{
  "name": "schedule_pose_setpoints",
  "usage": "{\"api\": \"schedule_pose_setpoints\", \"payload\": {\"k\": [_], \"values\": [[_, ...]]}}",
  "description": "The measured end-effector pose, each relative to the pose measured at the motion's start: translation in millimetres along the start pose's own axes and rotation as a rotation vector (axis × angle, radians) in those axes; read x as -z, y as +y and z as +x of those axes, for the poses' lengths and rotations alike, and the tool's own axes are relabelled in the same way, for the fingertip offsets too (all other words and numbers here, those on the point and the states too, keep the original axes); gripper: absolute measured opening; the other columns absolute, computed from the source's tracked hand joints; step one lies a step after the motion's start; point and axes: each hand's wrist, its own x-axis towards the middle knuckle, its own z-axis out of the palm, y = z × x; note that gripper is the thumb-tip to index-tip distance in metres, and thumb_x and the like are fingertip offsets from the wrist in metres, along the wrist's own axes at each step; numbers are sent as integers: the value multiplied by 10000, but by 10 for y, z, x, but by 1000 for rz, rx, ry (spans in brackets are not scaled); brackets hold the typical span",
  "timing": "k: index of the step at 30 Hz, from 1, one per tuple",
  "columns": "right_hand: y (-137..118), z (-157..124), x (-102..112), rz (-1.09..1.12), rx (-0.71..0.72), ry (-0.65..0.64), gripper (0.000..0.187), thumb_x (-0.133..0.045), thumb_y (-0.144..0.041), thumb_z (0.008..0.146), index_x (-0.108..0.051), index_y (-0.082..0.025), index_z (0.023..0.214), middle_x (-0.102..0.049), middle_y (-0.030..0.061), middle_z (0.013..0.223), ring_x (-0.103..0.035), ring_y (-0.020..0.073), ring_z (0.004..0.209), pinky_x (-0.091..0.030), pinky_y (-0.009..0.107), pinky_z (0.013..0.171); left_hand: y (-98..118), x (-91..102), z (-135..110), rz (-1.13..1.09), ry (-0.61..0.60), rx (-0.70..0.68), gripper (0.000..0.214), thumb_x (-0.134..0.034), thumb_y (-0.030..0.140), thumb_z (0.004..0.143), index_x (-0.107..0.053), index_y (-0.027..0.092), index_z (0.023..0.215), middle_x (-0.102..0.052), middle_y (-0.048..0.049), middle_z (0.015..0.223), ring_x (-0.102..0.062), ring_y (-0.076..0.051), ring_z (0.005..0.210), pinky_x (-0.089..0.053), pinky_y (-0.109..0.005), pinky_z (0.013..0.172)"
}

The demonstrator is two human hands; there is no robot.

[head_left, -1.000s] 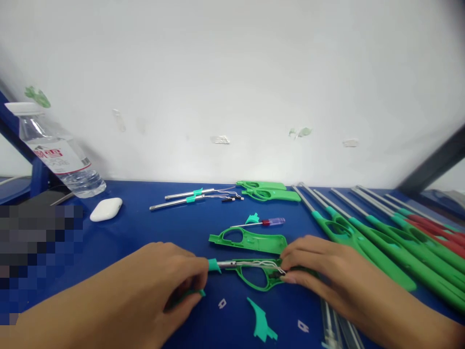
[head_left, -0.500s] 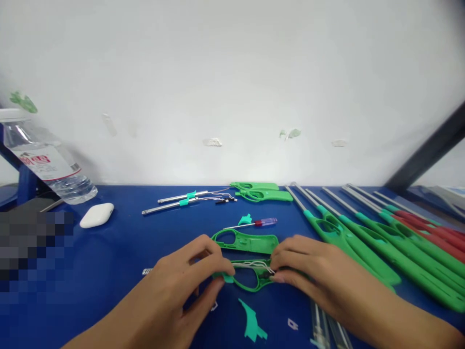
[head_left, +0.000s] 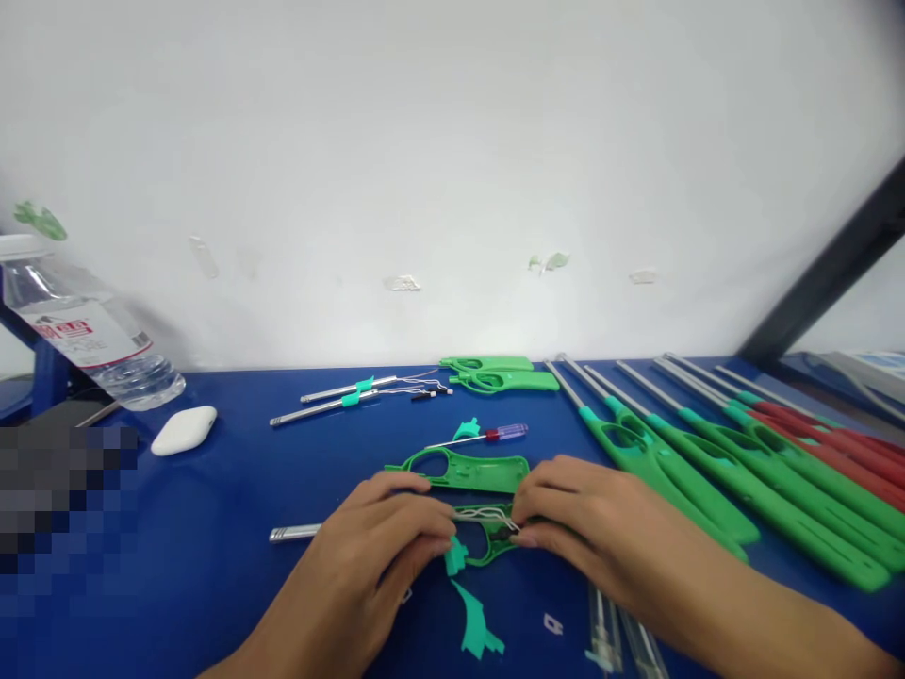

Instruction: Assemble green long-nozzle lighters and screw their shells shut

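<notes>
A green lighter handle half [head_left: 486, 556] lies open side up, with white wires [head_left: 482, 514] and a small black part [head_left: 502, 534] inside. My left hand [head_left: 386, 542] is closed over its front end, fingertips by a teal piece [head_left: 456, 556]. To the left of that hand a metal tube [head_left: 295, 533] sticks out. My right hand [head_left: 584, 514] grips the handle's rear, thumb and fingers pinched near the wires and black part; its fingers cover the rear end. Just behind lies another green handle half [head_left: 487, 473].
Behind are a screwdriver [head_left: 505, 433], tubes with wires [head_left: 325, 409] and green handle halves [head_left: 505, 380]. At right lie several long lighters [head_left: 749, 453]. A teal piece [head_left: 477, 622] and clear tubes [head_left: 604, 632] lie in front. A white case [head_left: 184, 431] and bottle [head_left: 106, 339] stand left.
The teal piece at my left fingertips now hangs lower and shows more. More of the metal tube shows at left. The view has shifted slightly; my right hand keeps its hold.
</notes>
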Motion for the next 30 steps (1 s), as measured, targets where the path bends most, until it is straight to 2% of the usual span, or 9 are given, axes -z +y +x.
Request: {"api": "schedule_pose_setpoints", "payload": {"k": [3, 6, 12, 16, 21, 30], "values": [[-8, -7, 5, -10, 18, 2, 116, -589, -219, 1051, -674, -247, 978, -708, -27, 984, -664, 188, 925, -474, 349, 837, -45, 9, 4, 24, -22, -15, 178, -592, 133, 1027, -714, 254, 980, -710, 18, 953, -619, -165, 905, -531, -239, 785], [-11, -14, 4, -16, 16, 4, 112, -592, -208, 1047, -673, -244, 979, -709, -26, 983, -663, 189, 922, -477, 347, 827, -83, 18, -8, 67, -35, -21, 205, -592, 108, 1019, -724, 265, 1035, -679, 12, 919, -570, -175, 846, -494, -263, 738], [-11, -17, 17, -21, 12, -5, 120, -586, -227, 1052, -685, -253, 989, -709, -22, 992, -669, 194, 918, -485, 351, 819, -70, -23, -25, 23, -53, -16, 255, -629, 40, 980, -720, 252, 1090, -674, 18, 900, -548, -179, 824, -467, -285, 761], [-25, -11, 28, -66, 21, -1, 110, -612, -197, 1032, -693, -239, 971, -720, -10, 979, -678, 211, 894, -493, 360, 784, -25, -91, 53, 29, -45, 1, 208, -647, 40, 969, -727, 226, 1019, -665, 7, 864, -537, -195, 804, -449, -322, 765], [-21, -9, 7, -76, 22, 11, 102, -636, -166, 1013, -699, -225, 958, -733, -13, 936, -689, 216, 891, -514, 368, 802, 19, -142, 212, 69, -104, 38, 243, -658, -6, 937, -732, 222, 901, -675, 9, 839, -549, -204, 797, -423, -357, 785], [-6, 12, 7, -120, 67, 44, 89, -653, -179, 1006, -699, -221, 942, -740, -17, 916, -674, 211, 847, -485, 355, 749, 0, -229, 185, 35, -44, 21, 206, -673, 17, 936, -712, 219, 920, -701, 24, 830, -578, -187, 772, -445, -343, 792]]}}
